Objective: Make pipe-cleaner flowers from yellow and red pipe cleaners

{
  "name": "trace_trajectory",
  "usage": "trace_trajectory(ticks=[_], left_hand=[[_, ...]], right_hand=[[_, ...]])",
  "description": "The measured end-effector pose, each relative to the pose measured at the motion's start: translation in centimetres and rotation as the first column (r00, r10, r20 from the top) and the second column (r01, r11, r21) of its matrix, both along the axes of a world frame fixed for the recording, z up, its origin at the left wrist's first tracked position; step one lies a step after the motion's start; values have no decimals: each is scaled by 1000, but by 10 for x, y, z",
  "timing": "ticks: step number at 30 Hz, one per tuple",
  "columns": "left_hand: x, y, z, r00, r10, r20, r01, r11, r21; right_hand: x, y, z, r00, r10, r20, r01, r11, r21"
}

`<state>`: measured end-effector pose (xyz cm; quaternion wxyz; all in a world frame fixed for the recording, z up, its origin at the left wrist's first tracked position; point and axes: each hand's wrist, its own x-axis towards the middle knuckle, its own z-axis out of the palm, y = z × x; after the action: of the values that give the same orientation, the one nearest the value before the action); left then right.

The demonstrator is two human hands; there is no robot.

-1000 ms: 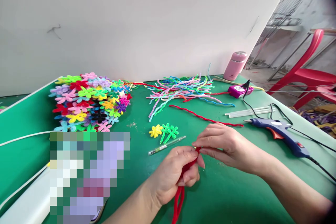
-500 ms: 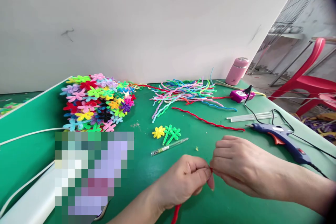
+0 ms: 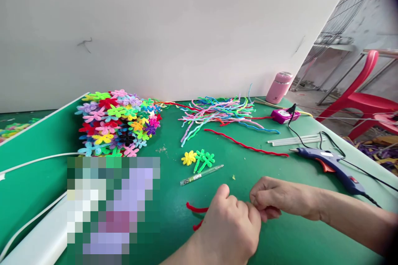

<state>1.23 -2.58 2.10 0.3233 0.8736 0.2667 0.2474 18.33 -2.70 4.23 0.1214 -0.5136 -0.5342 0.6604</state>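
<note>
On the green counter (image 3: 311, 240), the left hand (image 3: 234, 223) had just rolled knuckles-up, its fingers closed on red pipe cleaner (image 3: 197, 208) at near centre. The right hand (image 3: 270, 198) met its right side, fingers curled; whether they gripped anything could not be told. Red that had hung nearer now poked out left, suggesting the piece was turned for working

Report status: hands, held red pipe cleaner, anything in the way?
Left hand closed on red pipe cleaner, two ends protruding. Right hand curled against left, grip hidden. Pen lies beyond, touching neither.
</note>
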Motion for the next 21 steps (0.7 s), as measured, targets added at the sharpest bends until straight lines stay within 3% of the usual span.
trace_trajectory(ticks=[2,4,5,6,7,9,11,13,14,15,17,19,21], left_hand=[[0,1,4,999,-24,-23,23,998,-62],[-1,5,10,999,-45,-28,39,978,-204],[-1,7,13,999,-46,-8,41,947,-318],[-2,9,16,999,-40,33,51,881,-470],[-3,11,17,995,-21,95,76,780,-621],[-4,14,18,969,24,246,201,499,-843],[-5,16,16,924,54,379,354,255,-900],[-5,15,14,891,52,450,441,130,-888],[-6,14,12,887,43,461,454,111,-884],[-6,13,12,889,35,457,451,118,-885],[-6,12,12,907,17,420,409,195,-891],[-6,11,15,937,-8,350,333,336,-881],[-5,9,18,964,-30,264,236,554,-798]], right_hand=[[-1,1,7,992,82,96,-88,994,65],[-1,0,20,953,166,255,-226,948,225],[-1,-1,27,916,187,354,-314,884,346],[-1,-3,34,880,173,443,-391,794,465],[-1,-4,40,850,178,495,-466,693,550],[-1,-7,48,795,168,583,-576,508,640],[-1,-9,51,753,151,640,-647,342,681],[-1,-9,49,745,144,652,-664,262,701],[-2,-9,49,756,149,637,-650,279,707],[-2,-9,48,778,159,608,-621,336,708],[-3,-9,46,840,174,514,-519,535,667],[-3,-10,42,909,187,373,-377,753,540],[-3,-9,37,964,167,209,-235,901,364]])
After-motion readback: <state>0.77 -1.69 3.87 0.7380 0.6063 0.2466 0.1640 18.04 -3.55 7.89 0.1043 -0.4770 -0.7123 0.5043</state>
